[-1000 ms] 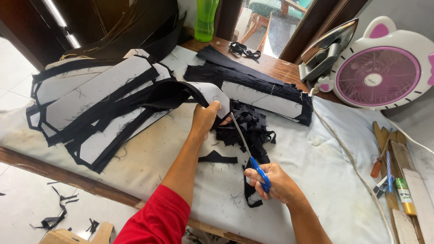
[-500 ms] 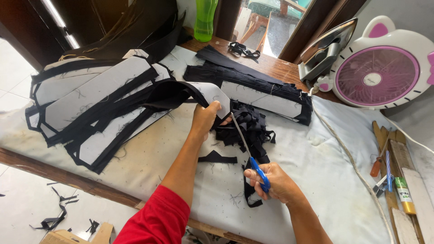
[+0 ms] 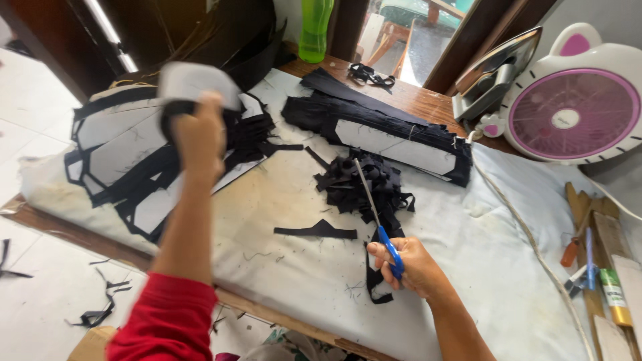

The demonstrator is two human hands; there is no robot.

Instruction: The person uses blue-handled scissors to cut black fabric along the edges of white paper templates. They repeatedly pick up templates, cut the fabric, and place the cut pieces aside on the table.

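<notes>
The left hand (image 3: 197, 134) is up off the bench (image 3: 267, 267), fingers closed round a cut piece of fabric (image 3: 194, 83), white on the face and black at the edge, blurred with motion. It hangs above the stack of cut panels (image 3: 120, 160) at the left end of the bench, and that stack lies directly below and a touch to the left of the hand. The panels run long and slanted, from near-left up toward far-right.

Over on the other side, the right hand (image 3: 408, 267) is closed on the blue handles of the scissors (image 3: 374, 214), resting low on the white cloth cover. The blades point away from the person and slightly left, long axis running up toward the heap of black offcuts (image 3: 364, 184); the tips lie on that heap. From these pictures it cannot be told whether the blades are open or together.

A small black strip (image 3: 317, 230) lies flat just left of the blades, between the two arms, nearer the right hand. A second pile of panels (image 3: 381, 130) sits across the far side, beyond the offcuts. The two hands are well apart.
</notes>
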